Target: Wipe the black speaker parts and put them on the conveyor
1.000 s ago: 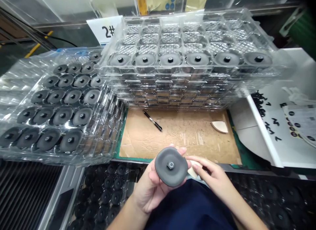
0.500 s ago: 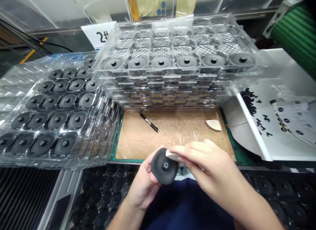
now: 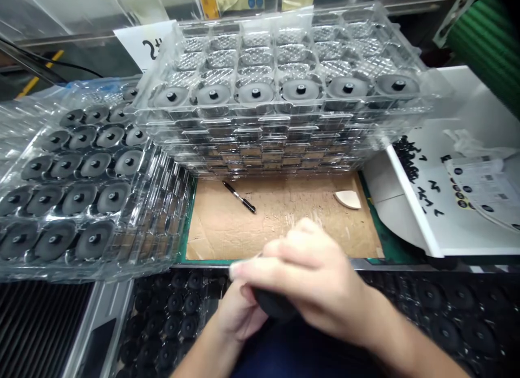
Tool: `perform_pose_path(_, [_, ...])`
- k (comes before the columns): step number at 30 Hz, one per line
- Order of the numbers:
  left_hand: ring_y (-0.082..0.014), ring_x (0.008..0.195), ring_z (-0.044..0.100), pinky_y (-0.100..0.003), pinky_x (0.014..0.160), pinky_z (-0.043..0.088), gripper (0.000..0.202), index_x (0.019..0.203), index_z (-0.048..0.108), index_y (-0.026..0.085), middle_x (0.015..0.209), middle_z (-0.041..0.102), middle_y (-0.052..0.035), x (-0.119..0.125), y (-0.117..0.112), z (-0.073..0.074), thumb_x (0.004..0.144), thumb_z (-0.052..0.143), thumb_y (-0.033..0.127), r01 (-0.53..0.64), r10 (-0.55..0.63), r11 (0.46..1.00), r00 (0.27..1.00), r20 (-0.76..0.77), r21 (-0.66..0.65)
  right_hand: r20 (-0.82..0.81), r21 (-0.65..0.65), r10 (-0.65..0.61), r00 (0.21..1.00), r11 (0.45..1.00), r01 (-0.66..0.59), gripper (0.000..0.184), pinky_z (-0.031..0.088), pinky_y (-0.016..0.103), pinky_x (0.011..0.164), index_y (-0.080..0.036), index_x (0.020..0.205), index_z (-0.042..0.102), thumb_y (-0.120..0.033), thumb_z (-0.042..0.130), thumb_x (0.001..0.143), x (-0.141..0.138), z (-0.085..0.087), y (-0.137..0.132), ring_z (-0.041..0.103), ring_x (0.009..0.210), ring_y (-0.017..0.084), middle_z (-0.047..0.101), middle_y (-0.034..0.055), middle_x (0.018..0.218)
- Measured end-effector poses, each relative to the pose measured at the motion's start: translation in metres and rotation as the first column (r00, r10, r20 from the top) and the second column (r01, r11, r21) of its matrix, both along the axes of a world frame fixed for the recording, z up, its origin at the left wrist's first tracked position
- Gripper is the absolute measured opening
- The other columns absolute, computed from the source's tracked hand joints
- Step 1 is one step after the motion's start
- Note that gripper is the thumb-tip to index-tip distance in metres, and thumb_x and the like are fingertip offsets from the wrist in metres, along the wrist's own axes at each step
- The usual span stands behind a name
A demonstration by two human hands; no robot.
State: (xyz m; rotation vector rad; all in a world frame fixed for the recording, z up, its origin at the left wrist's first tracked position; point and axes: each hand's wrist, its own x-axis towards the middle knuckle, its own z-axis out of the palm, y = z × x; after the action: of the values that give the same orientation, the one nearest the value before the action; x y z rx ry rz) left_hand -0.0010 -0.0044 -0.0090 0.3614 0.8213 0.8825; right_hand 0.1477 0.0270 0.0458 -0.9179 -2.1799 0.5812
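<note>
My left hand (image 3: 239, 317) is closed around a round black rubber-like disc (image 3: 274, 305) in front of my body. My right hand (image 3: 312, 278), blurred by motion, lies across the top of this disc and hides most of its face. Its fingers are bent around a small white pad, mostly covered now; only a pale edge shows at the fingertips. A similar white wedge-shaped pad (image 3: 348, 199) lies on the cardboard (image 3: 284, 237) beyond my hands. A black pen (image 3: 239, 197) rests on the same cardboard, further left.
Stacked clear plastic trays (image 3: 264, 121) stand at the back, a row of black discs in the top one. Another tray stack (image 3: 158, 221) at left holds several discs. A white bin (image 3: 455, 215) at right contains small black parts (image 3: 406, 156). More discs (image 3: 174, 326) lie below the bench edge.
My right hand has swept left across the disc and now covers its face and central stub. The view has tipped and shifted slightly. My left hand keeps its grip.
</note>
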Motion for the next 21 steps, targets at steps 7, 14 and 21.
perform_pose_path(7, [-0.0218,0.098,0.064,-0.026,0.085,0.048,0.055,0.109,0.063,0.027,0.116,0.066,-0.0054,-0.019,0.002,-0.008,0.058,0.079,0.039,-0.042,0.050,0.998,0.965,0.256,-0.037,0.094,-0.560,-0.361,0.928,0.751,0.349,0.024,0.046,0.028,0.073,-0.022,0.104,0.066,-0.028,0.048,0.089,0.032,-0.095,-0.010,0.062,0.085,0.016,0.069,0.0039,0.096])
perform_pose_path(14, [-0.0212,0.096,0.065,-0.025,0.082,0.050,0.051,0.107,0.064,0.026,0.109,0.068,-0.0019,-0.015,0.005,-0.007,0.059,0.080,0.031,-0.026,0.029,1.000,0.963,0.268,-0.015,0.149,-0.590,-0.450,0.880,0.674,0.445,0.024,0.050,0.028,0.066,-0.021,0.099,0.068,-0.031,0.050,0.086,0.030,-0.106,-0.022,0.064,0.080,0.018,0.070,0.0048,0.096])
perform_pose_path(21, [-0.0154,0.095,0.063,-0.021,0.085,0.046,0.048,0.102,0.065,0.024,0.102,0.069,-0.0005,-0.010,0.005,-0.003,0.057,0.081,0.029,-0.075,0.086,0.995,0.983,0.162,-0.072,-0.103,-0.085,-0.210,0.972,0.976,0.201,0.024,0.045,0.029,0.065,-0.013,0.105,0.061,-0.014,0.045,0.088,-0.014,-0.003,-0.020,0.060,0.072,0.016,0.069,0.0057,0.085])
